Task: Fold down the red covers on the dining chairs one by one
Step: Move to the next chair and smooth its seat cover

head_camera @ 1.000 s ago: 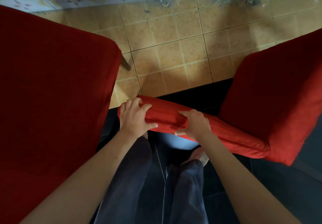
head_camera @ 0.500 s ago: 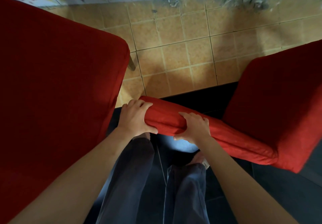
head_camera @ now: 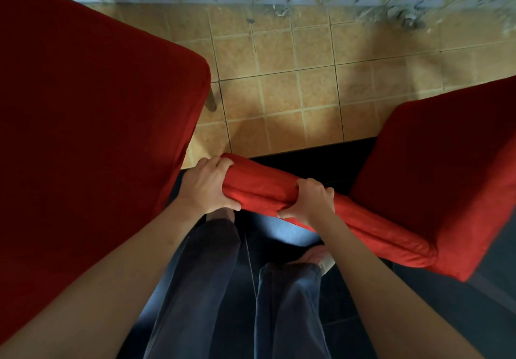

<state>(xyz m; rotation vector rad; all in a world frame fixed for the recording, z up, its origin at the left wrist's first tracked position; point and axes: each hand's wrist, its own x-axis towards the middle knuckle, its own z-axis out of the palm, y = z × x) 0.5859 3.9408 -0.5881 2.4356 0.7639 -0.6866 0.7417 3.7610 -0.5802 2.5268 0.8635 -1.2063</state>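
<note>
Here, from the head view, I have my left hand (head_camera: pixel 208 185) curled round the near end of the bunched red cover (head_camera: pixel 312 205) and my right hand (head_camera: pixel 310 202) gripping it further along, on the back of the right-hand chair (head_camera: pixel 446 168), well apart from the other covered chair (head_camera: pixel 92 140). I judge the risk is uneven pulling. That could leave the fold lopsided, or tip the chair toward my legs.

Two hands gripping a rolled red fabric chair cover

The left hand (head_camera: pixel 208 186) and right hand (head_camera: pixel 310 201) clutch the cover's (head_camera: pixel 265 188) bunched top edge, between two red-covered chairs, above orange floor tiles (head_camera: pixel 293 84) and blue jeans (head_camera: pixel 223 288).
</note>
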